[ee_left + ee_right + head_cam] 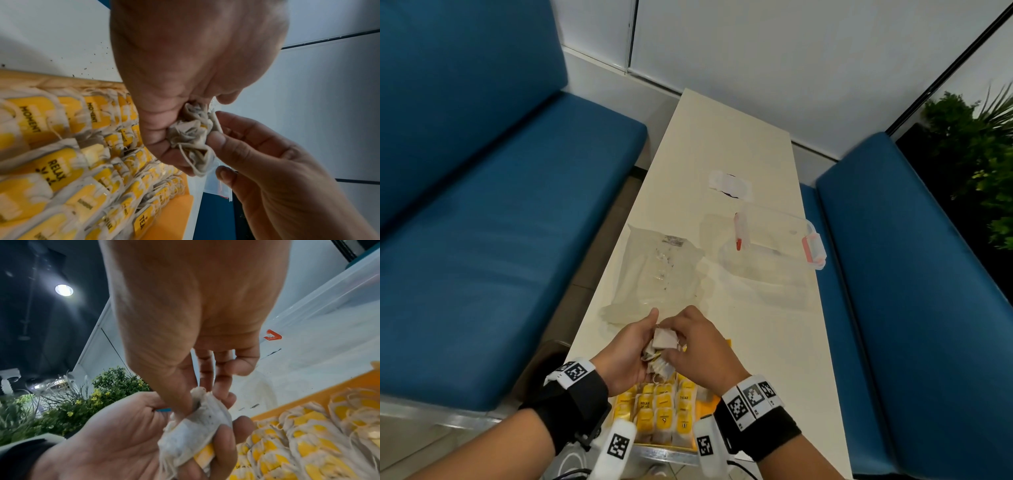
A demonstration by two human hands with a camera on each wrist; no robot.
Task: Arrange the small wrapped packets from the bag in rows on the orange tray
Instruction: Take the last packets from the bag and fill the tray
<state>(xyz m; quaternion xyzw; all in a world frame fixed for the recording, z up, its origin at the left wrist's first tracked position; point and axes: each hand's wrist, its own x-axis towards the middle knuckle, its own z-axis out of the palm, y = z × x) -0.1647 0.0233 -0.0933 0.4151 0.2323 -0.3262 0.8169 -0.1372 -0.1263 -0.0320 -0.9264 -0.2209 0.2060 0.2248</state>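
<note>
Strings on the bunched packets (660,353) look tangled, so tugging one free could drag its neighbours onto the finished rows on the orange tray (174,216). Your left hand (625,356) cups the bunch above the tray, fingers curled round it; your right hand (700,346) pinches the top packet.

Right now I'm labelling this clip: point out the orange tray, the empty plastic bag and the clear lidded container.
orange tray (174,216), left wrist view, on its bare orange floor.
empty plastic bag (654,270), head view, on the middle of the flat clear film.
clear lidded container (774,253), head view, on its transparent wall.
</note>
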